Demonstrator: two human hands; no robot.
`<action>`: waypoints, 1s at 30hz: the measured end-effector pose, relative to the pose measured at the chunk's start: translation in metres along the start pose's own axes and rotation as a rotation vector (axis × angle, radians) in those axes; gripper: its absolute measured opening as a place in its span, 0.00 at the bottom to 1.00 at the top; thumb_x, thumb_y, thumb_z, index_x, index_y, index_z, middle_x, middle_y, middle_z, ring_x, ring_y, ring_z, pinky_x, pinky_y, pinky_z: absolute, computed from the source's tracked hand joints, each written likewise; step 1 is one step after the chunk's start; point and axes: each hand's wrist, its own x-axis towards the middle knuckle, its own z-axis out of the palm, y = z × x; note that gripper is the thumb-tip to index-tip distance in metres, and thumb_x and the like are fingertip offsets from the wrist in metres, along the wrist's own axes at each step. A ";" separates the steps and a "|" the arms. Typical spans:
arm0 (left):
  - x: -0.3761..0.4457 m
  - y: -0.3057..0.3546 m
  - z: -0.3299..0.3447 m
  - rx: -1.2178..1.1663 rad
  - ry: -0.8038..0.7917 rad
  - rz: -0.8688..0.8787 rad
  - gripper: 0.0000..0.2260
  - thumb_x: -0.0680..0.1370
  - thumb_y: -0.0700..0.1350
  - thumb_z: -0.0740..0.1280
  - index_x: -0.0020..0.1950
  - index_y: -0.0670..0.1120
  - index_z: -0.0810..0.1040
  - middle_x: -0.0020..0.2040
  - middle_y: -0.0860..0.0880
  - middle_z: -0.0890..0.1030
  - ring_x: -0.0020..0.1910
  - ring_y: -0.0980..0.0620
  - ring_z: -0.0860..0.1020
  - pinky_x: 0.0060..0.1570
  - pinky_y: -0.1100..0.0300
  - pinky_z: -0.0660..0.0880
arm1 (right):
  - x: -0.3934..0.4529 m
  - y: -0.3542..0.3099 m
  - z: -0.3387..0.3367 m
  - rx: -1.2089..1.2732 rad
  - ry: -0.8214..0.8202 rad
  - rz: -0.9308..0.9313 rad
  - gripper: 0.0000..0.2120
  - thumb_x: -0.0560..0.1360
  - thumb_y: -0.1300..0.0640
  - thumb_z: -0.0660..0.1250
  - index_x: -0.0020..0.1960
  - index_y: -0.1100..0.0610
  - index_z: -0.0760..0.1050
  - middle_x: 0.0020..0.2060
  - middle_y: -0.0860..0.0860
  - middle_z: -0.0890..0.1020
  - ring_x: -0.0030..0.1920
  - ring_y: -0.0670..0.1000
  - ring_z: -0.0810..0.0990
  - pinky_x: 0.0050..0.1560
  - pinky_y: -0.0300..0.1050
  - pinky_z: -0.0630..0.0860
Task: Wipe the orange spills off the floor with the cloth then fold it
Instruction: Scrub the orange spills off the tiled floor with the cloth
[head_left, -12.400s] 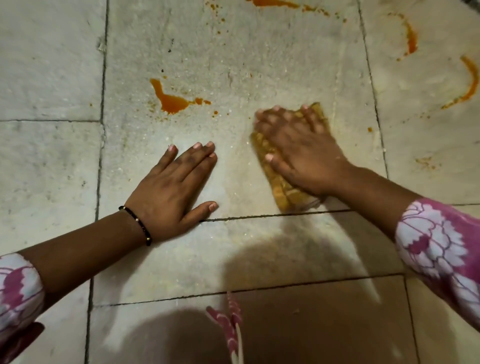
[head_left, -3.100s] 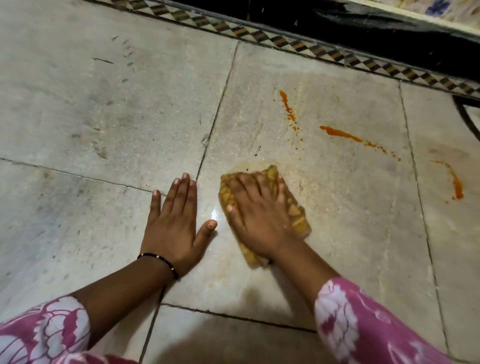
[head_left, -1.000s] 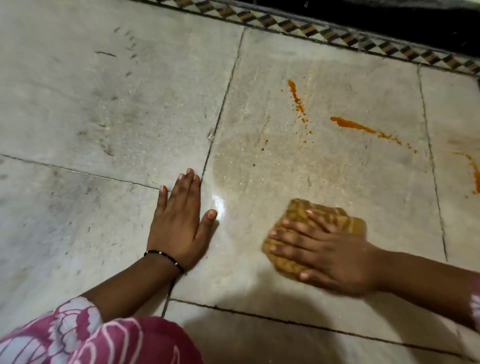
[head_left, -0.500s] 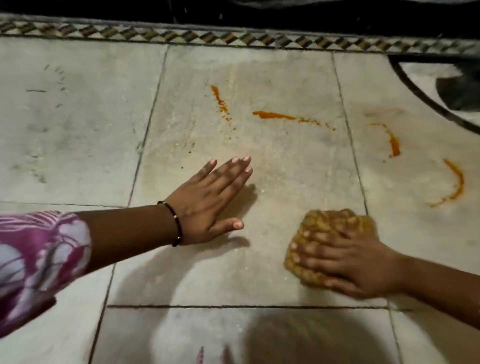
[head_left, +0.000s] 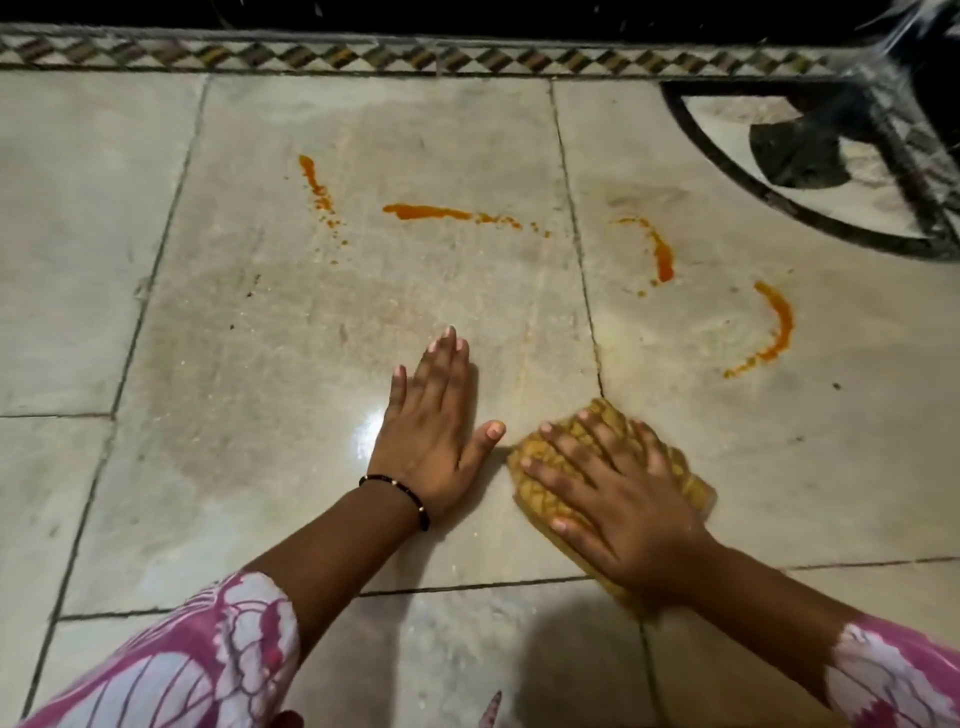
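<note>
A bunched yellow cloth lies on the pale stone floor, mostly under my right hand, which presses it flat with spread fingers. My left hand rests flat on the floor just left of the cloth, thumb almost touching it. Several orange spills lie beyond the hands: a streak at upper left, a horizontal smear, a curved line and an arc at right.
A patterned tile border runs along the far edge with a dark area behind it. A black circular inlay marks the floor at upper right. A wet sheen shows beside my left hand.
My left hand has drawn back toward the cloth and now points straight ahead. My right hand with the cloth has turned, fingers now pointing up-left.
</note>
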 end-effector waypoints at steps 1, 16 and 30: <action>0.000 0.003 0.004 0.024 -0.029 0.022 0.37 0.73 0.68 0.36 0.75 0.47 0.37 0.75 0.50 0.36 0.73 0.55 0.35 0.72 0.52 0.34 | -0.017 0.010 0.002 -0.004 -0.006 0.001 0.27 0.77 0.38 0.49 0.74 0.41 0.57 0.75 0.49 0.61 0.74 0.56 0.54 0.68 0.65 0.50; 0.003 0.019 0.028 0.229 -0.028 -0.005 0.34 0.78 0.64 0.46 0.77 0.44 0.52 0.77 0.48 0.52 0.76 0.51 0.49 0.72 0.47 0.44 | 0.052 0.031 -0.011 0.049 0.100 0.256 0.28 0.76 0.38 0.46 0.74 0.45 0.57 0.74 0.51 0.63 0.74 0.59 0.54 0.69 0.68 0.50; 0.058 0.066 0.037 0.157 -0.015 0.140 0.36 0.75 0.64 0.44 0.77 0.46 0.47 0.78 0.49 0.45 0.74 0.55 0.39 0.70 0.53 0.31 | 0.017 0.089 -0.005 0.054 0.070 0.494 0.29 0.75 0.37 0.43 0.75 0.44 0.53 0.76 0.50 0.57 0.74 0.59 0.49 0.69 0.66 0.44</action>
